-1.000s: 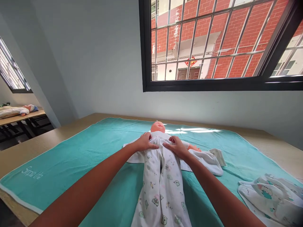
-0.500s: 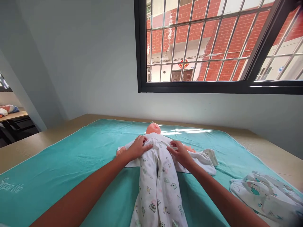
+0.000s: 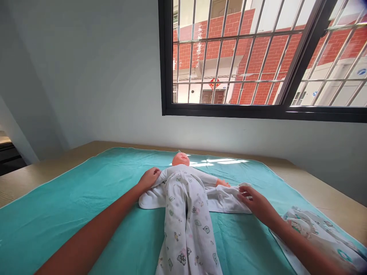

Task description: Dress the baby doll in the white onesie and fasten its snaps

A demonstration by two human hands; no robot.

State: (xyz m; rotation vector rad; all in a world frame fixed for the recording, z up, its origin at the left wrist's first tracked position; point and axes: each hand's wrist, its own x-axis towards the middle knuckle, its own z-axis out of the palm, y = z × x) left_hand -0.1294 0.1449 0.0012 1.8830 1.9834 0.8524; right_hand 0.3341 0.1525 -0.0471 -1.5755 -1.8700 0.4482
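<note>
A baby doll (image 3: 180, 159) lies on its back on a teal mat (image 3: 86, 191), head toward the wall. It wears white printed trousers (image 3: 186, 217) that run toward me. An open white garment (image 3: 220, 196) is spread under it to both sides. My left hand (image 3: 149, 178) rests by the doll's arm on the left flap of this garment, fingers curled on the cloth. My right hand (image 3: 254, 200) lies on the right flap near its end, fingers bent onto the fabric.
The mat covers a wooden table (image 3: 321, 187) against a grey wall. A heap of printed baby clothes (image 3: 318, 236) lies at the right near my forearm. A barred window (image 3: 243, 57) is above.
Both hands left the doll's waist and moved outward: the left to the doll's left side, the right out to the far end of the white garment. The view shifted right.
</note>
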